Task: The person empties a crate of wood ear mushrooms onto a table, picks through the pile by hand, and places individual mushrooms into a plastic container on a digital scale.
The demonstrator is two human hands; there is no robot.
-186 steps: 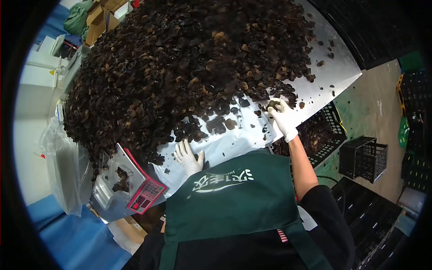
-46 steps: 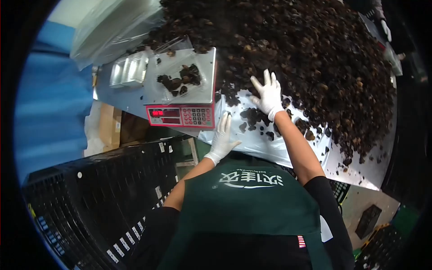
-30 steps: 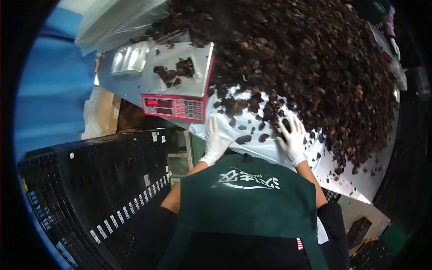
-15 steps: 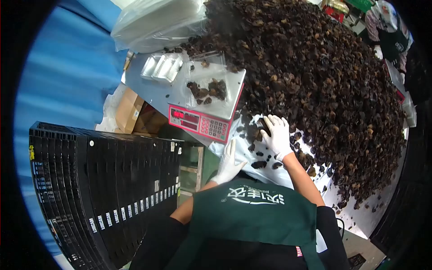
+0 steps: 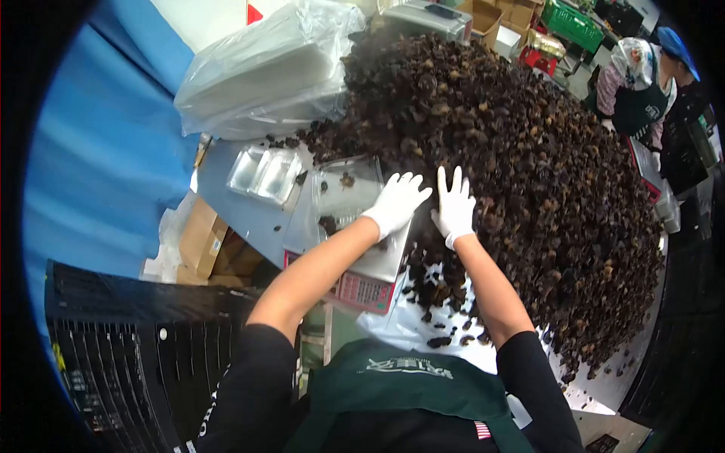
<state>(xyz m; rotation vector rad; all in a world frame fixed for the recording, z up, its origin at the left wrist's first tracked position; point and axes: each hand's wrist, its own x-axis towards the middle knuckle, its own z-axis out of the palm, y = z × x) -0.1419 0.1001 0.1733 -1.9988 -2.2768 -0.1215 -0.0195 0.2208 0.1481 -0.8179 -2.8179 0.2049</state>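
Note:
My left hand [image 5: 398,204], in a white glove, reaches over the right side of the weighing scale [image 5: 368,291], fingers stretched towards the pile. Beside it my right hand [image 5: 455,205], gloved too, lies at the near edge of the heap of dark, curled pieces [image 5: 529,151], which look like dried wood ear mushrooms. Its fingers are spread, and I see nothing held in either hand. On the scale sits a clear plastic tray [image 5: 343,185] with a few dark pieces, partly hidden by my left hand and forearm.
Left of the scale are clear plastic boxes [image 5: 266,175]; behind them is a large plastic bag of trays [image 5: 264,83]. Black stacked crates [image 5: 151,347] stand at the lower left. A co-worker [image 5: 642,83] in a blue cap is at the far right, near another scale [image 5: 643,167].
My left hand has moved from below the scale up and across its right side. My right hand has moved farther up to the heap. The view has tilted up, showing more of the co-worker.

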